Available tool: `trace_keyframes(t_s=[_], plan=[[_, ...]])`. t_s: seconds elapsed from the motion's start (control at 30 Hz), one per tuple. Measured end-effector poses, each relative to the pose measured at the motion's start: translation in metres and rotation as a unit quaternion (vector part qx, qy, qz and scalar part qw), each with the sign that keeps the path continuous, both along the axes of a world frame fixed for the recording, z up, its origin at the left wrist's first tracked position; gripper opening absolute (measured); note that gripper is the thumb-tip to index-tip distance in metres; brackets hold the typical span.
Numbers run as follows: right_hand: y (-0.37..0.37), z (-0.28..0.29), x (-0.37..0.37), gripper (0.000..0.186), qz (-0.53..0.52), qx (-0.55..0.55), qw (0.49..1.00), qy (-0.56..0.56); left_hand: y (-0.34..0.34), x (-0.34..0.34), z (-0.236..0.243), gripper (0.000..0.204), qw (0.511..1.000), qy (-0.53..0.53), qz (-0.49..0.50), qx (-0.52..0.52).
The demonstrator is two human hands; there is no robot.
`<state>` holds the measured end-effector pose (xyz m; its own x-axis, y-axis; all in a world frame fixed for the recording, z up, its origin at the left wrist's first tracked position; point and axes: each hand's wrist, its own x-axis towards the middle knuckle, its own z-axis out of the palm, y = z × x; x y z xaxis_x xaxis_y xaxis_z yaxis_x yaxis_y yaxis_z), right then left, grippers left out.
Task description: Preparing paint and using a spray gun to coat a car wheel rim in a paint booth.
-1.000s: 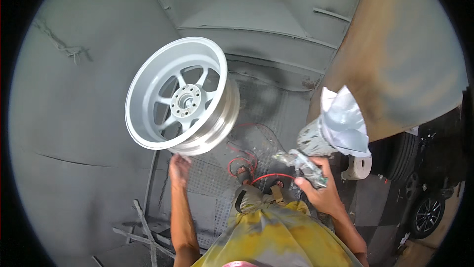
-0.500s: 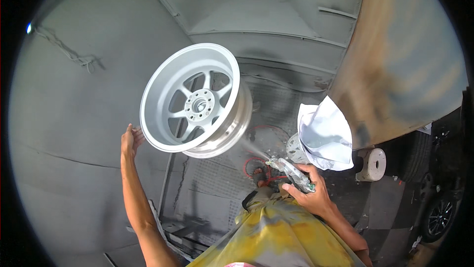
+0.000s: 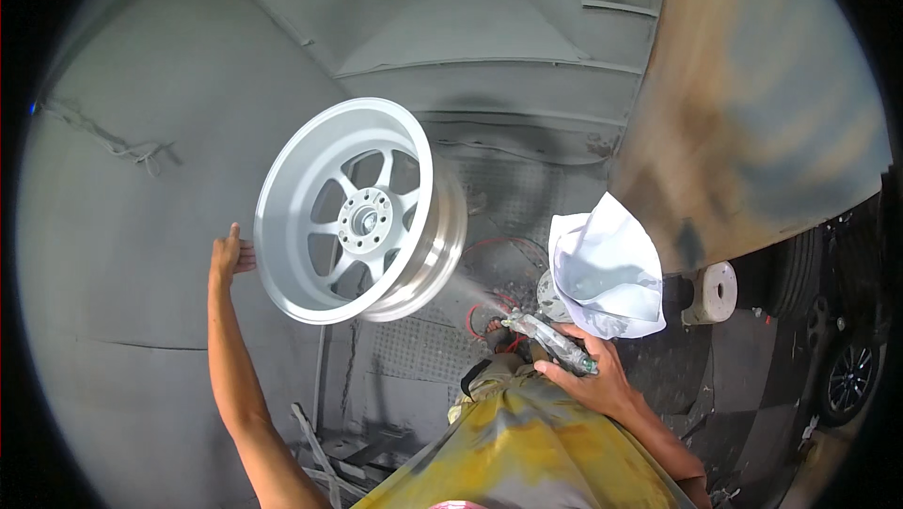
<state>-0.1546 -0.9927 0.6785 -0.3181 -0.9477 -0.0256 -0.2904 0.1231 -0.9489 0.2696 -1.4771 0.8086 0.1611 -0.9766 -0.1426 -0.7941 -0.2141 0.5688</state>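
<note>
A silver-white wheel rim point(image 3: 265, 269) with several spokes is held up tilted in front of me, its open side facing up and toward me. At its left edge is my left hand point(image 3: 231, 255), thumb raised and fingers stretched toward the lip; whether they touch it I cannot tell. A paint-smeared spray gun point(image 3: 555, 344) is gripped in my right hand point(image 3: 602, 377), lower right of the wheel. Pale mist leaves its nozzle toward the outer barrel of the wheel. What supports the wheel is mostly hidden behind it.
Folded white paper point(image 3: 607, 274) sits above a pale bucket point(image 3: 550, 297) beside the gun. A red hose point(image 3: 475, 321) loops on the floor near my foot. To the right are a white roll-shaped object point(image 3: 720, 293) and car wheels point(image 3: 849, 379). Metal bars point(image 3: 324, 457) lie at lower left.
The view has shifted slightly. The wheel appears a little lower and further left, its spokes turned somewhat. My left hand has moved left and its thumb points up; mist still comes from the gun.
</note>
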Motion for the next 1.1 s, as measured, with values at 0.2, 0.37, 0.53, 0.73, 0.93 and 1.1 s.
trace_keyframes(t_s=[0.2, 0.37, 0.53, 0.73, 0.93, 1.1], plan=[[-0.005, 0.010, 0.005, 0.058, -0.004, 0.003, 1.000, 0.005, -0.029, -0.009, 0.001, 0.066, 0.995, -0.091, -0.015, -0.042], [-0.006, 0.004, 0.006, 0.057, -0.012, -0.007, 1.000, 0.023, -0.031, -0.028, 0.006, 0.064, 0.991, -0.126, -0.016, -0.045], [-0.010, 0.015, 0.008, 0.057, -0.011, -0.029, 1.000, 0.002, -0.036, -0.029, 0.004, 0.063, 0.987, -0.155, -0.017, -0.047], [-0.010, 0.017, 0.014, 0.057, -0.042, -0.050, 0.998, 0.008, -0.040, -0.025, -0.002, 0.064, 0.976, -0.205, -0.035, -0.066], [-0.008, 0.021, 0.017, 0.054, -0.076, -0.033, 0.997, 0.007, -0.044, -0.002, -0.014, 0.063, 0.968, -0.232, -0.033, -0.087], [-0.011, 0.038, 0.006, 0.054, -0.105, -0.023, 0.994, 0.008, -0.017, -0.009, -0.004, 0.062, 0.979, -0.193, -0.020, -0.053]])
